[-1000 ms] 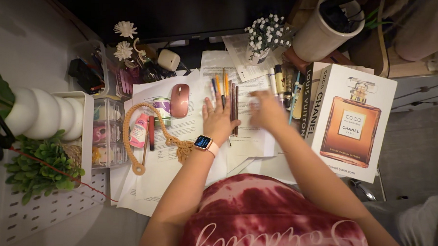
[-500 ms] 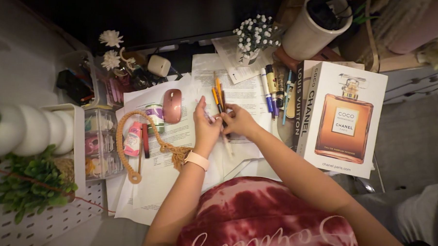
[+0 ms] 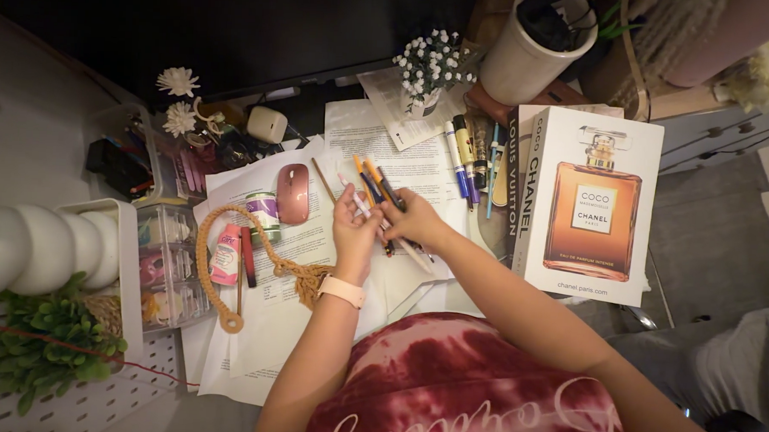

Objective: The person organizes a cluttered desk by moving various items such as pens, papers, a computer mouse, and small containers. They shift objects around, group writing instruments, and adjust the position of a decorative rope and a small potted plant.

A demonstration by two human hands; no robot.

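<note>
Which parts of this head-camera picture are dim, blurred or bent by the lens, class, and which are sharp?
Head view: warm, dim light; the monitor at the top is nearly black. The left hand and right hand, gathering pens, are slightly soft. The perfume box is bright and sharp. The white vase bulges at the left edge, suggesting wide-angle distortion.

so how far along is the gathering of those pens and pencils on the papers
Mostly gathered: a bunch of pens and pencils is off the papers, held between the left hand and right hand. In hand: both hands are closed around that bunch. Left: one thin pencil lies loose on the papers beside the pink mouse, and several markers lie by the perfume box.
</note>
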